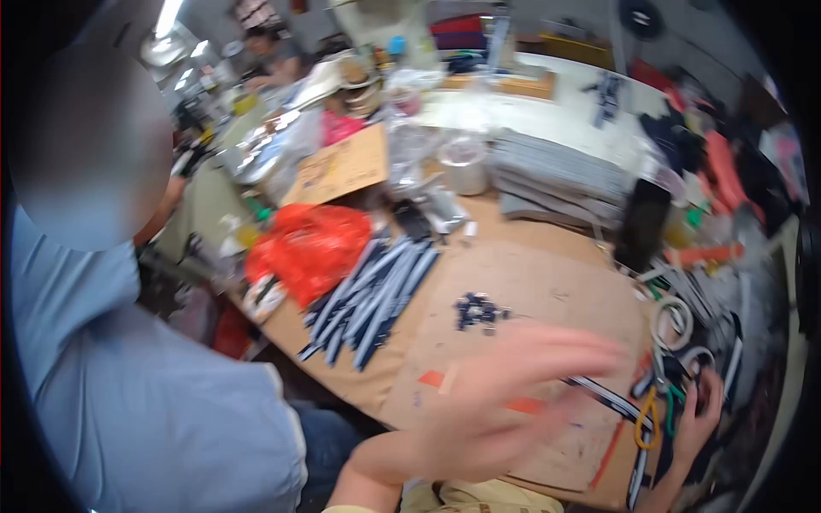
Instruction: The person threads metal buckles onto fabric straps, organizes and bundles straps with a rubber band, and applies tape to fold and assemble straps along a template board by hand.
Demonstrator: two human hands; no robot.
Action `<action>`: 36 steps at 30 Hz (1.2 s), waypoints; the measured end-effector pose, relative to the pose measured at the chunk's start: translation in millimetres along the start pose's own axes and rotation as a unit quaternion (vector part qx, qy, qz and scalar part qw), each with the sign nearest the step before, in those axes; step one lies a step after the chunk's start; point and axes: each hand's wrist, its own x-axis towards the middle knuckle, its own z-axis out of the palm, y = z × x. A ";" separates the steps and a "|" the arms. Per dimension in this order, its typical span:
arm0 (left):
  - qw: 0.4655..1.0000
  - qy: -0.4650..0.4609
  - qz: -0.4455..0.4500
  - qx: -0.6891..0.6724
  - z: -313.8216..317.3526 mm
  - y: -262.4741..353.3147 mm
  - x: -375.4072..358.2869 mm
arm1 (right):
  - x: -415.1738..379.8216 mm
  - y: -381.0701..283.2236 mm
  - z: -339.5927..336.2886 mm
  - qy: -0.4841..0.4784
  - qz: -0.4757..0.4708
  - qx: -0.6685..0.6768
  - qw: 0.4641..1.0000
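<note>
My left hand (505, 402) is smeared by motion above the cardboard sheet (547, 291), its fingers stretched out to the right. Just beneath those fingers, one end of a black-and-white strip (611, 398) shows; no grip on it is visible. The strip runs right and bends down past a yellow loop (647, 419), perhaps a tool handle. At the right edge of the table, my right hand (703, 415) has its fingers curled among dark and green-handled things; what they hold is too blurred to name. Small black pieces (481, 312) lie in a heap on the cardboard.
Grey-and-black strips (372, 299) lie bundled beside a red plastic bag (312, 248). Folded grey cloth (556, 175), a tape roll (463, 162) and a dark phone-like slab (643, 224) stand farther back. White rings (671, 322) crowd the right side. A person in a blue shirt (171, 385) is close on the left.
</note>
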 end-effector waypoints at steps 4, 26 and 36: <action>0.699 0.290 0.112 -0.644 -34.3 82.7 -29.4 | 18.6 -106.4 -40.0 0.125 -0.171 0.170 0.962; 0.937 0.121 -0.282 0.167 0.3 -62.0 -69.2 | 41.2 -234.3 -37.8 0.277 -0.682 0.197 0.647; 0.919 0.105 -0.271 0.268 -6.1 -73.9 -66.0 | 48.1 -238.8 -22.3 0.242 -0.674 0.198 0.670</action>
